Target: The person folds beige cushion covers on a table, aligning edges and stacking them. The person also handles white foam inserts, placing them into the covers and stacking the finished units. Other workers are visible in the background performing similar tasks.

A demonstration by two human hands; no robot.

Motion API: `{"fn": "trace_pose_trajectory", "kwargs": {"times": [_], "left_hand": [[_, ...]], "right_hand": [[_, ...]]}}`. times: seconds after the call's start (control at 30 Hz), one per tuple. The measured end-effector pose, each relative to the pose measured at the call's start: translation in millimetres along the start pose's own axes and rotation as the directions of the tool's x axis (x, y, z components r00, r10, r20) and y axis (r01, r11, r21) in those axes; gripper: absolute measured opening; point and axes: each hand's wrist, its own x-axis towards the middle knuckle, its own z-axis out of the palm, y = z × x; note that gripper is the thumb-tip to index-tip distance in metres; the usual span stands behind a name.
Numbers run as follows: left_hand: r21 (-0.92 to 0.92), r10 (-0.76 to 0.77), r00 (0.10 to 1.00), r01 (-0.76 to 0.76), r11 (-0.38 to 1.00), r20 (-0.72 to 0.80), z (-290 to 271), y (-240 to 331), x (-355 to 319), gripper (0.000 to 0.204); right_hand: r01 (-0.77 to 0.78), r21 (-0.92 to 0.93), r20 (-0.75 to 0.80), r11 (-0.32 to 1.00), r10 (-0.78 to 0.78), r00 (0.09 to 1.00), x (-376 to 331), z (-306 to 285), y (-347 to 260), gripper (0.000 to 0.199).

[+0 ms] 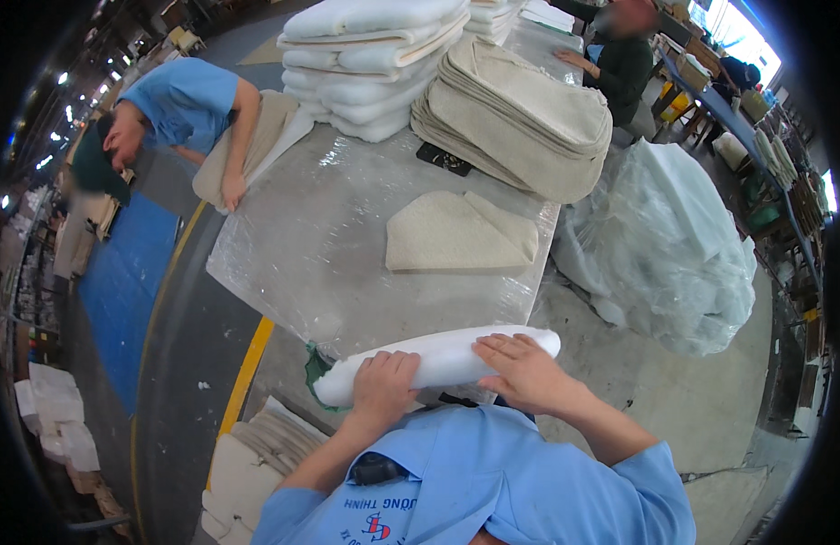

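A thick white foam or fibre pad point(447, 354) lies across the front edge of the table, close against my body. My left hand point(385, 389) is closed around its near side, fingers curled over the top. Toward the pad's right end, my right hand point(522, 371) rests flat on it with fingers stretched out. A bit of green material point(317, 374) shows at the pad's left end. Beyond the pad, a beige woven fabric cover point(461, 234) lies folded on the plastic-wrapped table point(320, 245).
Stacked beige covers point(520, 118) and a tall pile of white pads point(370, 68) stand farther back. A big clear plastic bag point(665, 250) sits right of the table. At left, a co-worker point(179, 113) leans over beige fabric; another person point(620, 68) stands far right. Beige pieces point(256, 468) lie low at left.
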Motion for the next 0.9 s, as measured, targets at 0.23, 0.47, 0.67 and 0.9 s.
{"fn": "trace_pose_trajectory", "kwargs": {"times": [0.23, 0.47, 0.67, 0.9], "left_hand": [[-0.105, -0.051, 0.990, 0.064, 0.992, 0.130, 13, 7, -18, 0.071], [-0.061, -0.099, 0.917, 0.133, 0.989, 0.387, 14, 14, -21, 0.084], [-0.052, -0.102, 0.917, 0.133, 0.990, 0.386, 22, 11, -19, 0.081], [-0.133, -0.069, 0.928, 0.126, 0.983, 0.367, 22, 13, -22, 0.085]], "right_hand": [[-0.146, 0.135, 0.433, 0.980, 0.074, 0.898, 18, 16, 16, 0.063], [-0.442, 0.210, 0.416, 0.872, 0.329, 0.848, 99, 20, 92, 0.050], [-0.217, -0.104, -0.057, 0.971, 0.212, 0.976, 169, 107, 133, 0.050], [-0.229, -0.192, -0.132, 0.954, 0.206, 0.970, 198, 129, 163, 0.024]]}}
